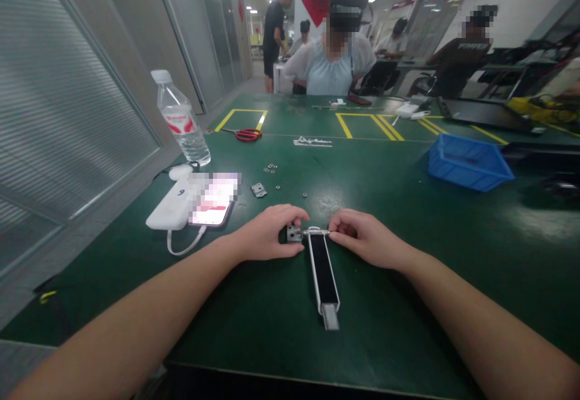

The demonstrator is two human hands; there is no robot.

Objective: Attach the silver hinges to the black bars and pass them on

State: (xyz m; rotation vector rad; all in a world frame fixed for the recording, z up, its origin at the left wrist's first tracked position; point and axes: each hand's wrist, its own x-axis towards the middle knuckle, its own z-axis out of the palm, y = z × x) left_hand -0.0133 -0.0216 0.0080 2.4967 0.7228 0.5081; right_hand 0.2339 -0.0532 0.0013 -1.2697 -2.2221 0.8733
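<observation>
A small metal bracket (294, 234) sits between the thumb and fingers of my left hand (281, 231). My right hand (356, 234) is closed, its thumb and forefinger pinching the right end of a thin metal rod (317, 232). The rod lies across the top of a long white-edged piece with a black face (324, 270), and its left end meets the bracket. From the near end of the long piece sticks a grey metal tab (330, 317). A second metal bracket (258, 190) lies beyond my left hand, with small nuts (278, 187) near it.
On the left stand a water bottle (183, 119), a white power bank (170, 205) and a cabled phone (216, 202). Red scissors (248, 135) and white scraps (312, 141) lie farther back. A blue bin (469, 162) is at right. A person (335, 61) sits across the green table (385, 327).
</observation>
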